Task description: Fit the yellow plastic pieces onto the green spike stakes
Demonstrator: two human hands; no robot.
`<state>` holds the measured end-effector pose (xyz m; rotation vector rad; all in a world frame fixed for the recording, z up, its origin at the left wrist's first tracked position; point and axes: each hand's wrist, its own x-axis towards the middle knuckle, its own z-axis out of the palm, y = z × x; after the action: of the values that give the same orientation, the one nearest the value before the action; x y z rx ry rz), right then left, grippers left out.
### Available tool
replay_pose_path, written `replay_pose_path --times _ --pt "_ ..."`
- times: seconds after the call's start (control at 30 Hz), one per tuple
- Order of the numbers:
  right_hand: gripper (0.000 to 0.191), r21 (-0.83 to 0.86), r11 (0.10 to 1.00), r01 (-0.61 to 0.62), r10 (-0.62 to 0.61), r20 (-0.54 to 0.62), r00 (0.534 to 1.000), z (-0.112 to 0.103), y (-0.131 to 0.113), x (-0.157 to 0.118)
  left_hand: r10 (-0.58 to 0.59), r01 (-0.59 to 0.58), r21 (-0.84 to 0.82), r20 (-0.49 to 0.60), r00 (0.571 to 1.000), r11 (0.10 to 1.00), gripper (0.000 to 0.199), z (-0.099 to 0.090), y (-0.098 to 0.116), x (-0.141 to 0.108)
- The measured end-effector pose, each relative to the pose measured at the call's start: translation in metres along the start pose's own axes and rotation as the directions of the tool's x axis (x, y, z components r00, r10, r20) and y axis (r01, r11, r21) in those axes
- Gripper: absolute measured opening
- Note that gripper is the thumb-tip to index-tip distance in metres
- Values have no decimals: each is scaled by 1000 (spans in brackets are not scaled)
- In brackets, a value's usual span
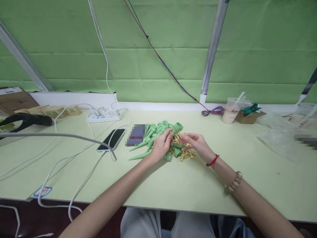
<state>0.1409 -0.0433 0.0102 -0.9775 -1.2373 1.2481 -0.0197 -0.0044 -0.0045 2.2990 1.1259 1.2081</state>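
My left hand [161, 145] is closed around a green plastic plant-watering spike [177, 127], its round open end tilted up to the right. More green spikes [151, 130] lie heaped behind and beside that hand, some with pointed tips toward the left. Close by on the right, my right hand [198, 145] is bent over a pile of small yellow plastic pieces [189, 154]. Its fingertips are drawn together near the held spike; what is between them is too small to make out.
A phone [112, 140] with a white cable and a blurred dark packet [136, 135] lie left of the heap. Further left are a power strip [105, 115] and loose cables. A drink cup [230, 110], small cardboard box [249, 117] and plastic bag [277, 138] stand at right.
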Motion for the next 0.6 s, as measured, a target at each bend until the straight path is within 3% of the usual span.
replay_pose_path --times 0.07,0.17,0.3,0.43,0.53,0.6 --pt "36 93 988 -123 113 109 988 -2 -2 1 21 -21 -4 -15 1000 1000 33 -1 -1 2" --pt "31 168 960 -225 189 205 960 -5 -1 2 59 -59 -1 -5 998 998 34 -3 -2 3" --pt "24 164 966 -199 171 171 970 -6 1 4 85 -85 7 20 996 996 33 -4 0 2" --pt "23 -25 1000 6 -7 -63 998 -2 3 4 45 -49 63 56 997 997 35 -2 5 -1" --pt "21 -287 933 217 -279 -200 939 1 8 3 -1 -8 110 80 997 994 37 0 9 -4" --pt "20 -390 876 285 -390 -224 893 2 9 2 -21 11 120 85 996 993 38 1 10 -4"
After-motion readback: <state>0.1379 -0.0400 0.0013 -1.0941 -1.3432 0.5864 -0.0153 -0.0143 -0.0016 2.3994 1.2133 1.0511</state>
